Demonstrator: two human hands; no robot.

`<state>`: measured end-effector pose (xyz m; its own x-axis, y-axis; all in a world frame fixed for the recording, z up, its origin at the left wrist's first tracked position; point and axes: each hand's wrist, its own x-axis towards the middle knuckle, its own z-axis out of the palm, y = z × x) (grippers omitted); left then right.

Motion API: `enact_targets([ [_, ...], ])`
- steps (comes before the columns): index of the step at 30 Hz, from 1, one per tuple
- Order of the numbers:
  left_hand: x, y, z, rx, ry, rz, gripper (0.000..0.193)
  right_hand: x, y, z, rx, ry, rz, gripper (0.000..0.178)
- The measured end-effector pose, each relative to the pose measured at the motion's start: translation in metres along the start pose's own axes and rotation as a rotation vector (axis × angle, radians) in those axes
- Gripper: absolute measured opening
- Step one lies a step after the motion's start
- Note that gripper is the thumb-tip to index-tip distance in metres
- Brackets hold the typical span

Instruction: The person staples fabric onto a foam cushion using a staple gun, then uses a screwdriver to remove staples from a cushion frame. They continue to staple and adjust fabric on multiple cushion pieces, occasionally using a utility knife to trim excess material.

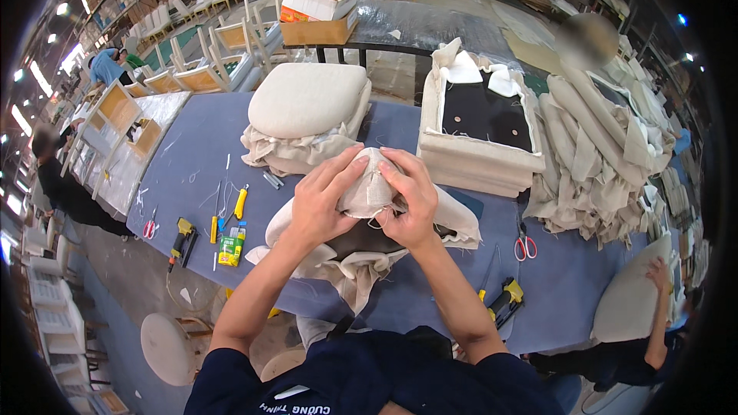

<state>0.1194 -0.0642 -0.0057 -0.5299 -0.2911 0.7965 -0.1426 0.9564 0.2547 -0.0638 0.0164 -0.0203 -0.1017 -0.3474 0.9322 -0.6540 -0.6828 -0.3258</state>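
Observation:
A beige upholstered cushion [453,219] lies on the table right in front of me, its dark underside showing near my wrists. From its far side a rounded, seamed corner of the fabric cover [369,188] stands up between my hands. My left hand [329,190] is closed round the left of this corner, thumb low and fingers on top. On its right side my right hand [411,198] grips the same fabric, with fingertips over the top. A loose white thread hangs by my right thumb. Ragged fabric edges [354,277] drape toward me below my wrists.
On the blue table [184,161], left, lie a yellow staple gun [183,240], red-handled scissors [151,227] and a yellow-green packet [231,248]. Stacked cushions [307,100] and covers [480,161] stand behind. At right are more scissors [525,247], another staple gun [507,300] and a co-worker's hand [659,275].

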Motion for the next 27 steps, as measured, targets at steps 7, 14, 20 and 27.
enact_targets([
  [7,0.007,0.016,-0.008,0.063,-0.095,-0.061,0.084,-0.006,-0.010,-0.001,0.042,0.046,0.053,0.044],
  [14,0.023,0.022,0.001,0.192,-0.234,0.028,0.080,-0.026,-0.014,-0.018,-0.063,0.074,0.149,0.048],
  [20,0.047,0.045,0.043,0.010,-0.241,0.051,0.067,-0.042,-0.021,-0.055,-0.090,0.168,0.181,0.064],
  [27,0.071,0.070,0.080,-0.053,-0.306,0.161,0.067,-0.133,-0.010,-0.128,-0.409,0.086,0.527,0.076],
])
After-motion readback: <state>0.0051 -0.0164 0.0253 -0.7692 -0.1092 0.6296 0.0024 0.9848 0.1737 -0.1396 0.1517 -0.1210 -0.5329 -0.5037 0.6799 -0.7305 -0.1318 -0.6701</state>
